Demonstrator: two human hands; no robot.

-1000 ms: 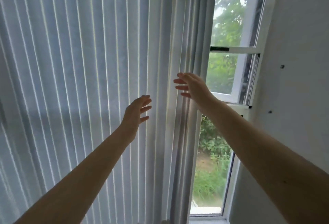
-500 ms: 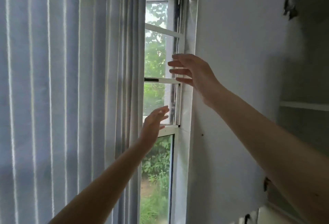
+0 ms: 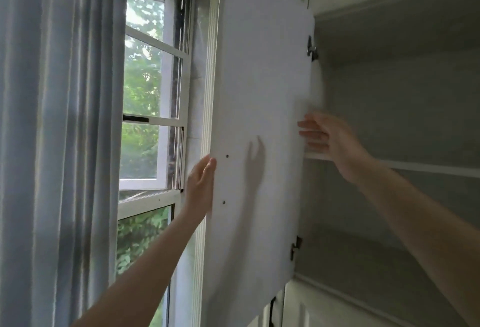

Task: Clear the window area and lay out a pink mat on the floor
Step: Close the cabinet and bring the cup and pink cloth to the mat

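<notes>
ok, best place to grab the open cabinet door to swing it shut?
Probably the free vertical edge of the cabinet door, approached from the window side: hinges are on the cabinet side, no handle shows on this face. The left hand is already at that edge, fingers straight.

A: Right hand [image 3: 330, 139]: motion-blurred; fingertips smeared, contact with the cabinet door [image 3: 259, 93] cannot be told.

B: Left hand [image 3: 201, 186]?

A: Fingers lie along the door's edge; whether they touch it or wrap behind it is hidden.

B: Edges?

A: Both forearms cut off at the bottom and right. Blinds [image 3: 57, 132] run off left. Cabinet shelf [image 3: 428, 170] runs off right; interior dim.
</notes>
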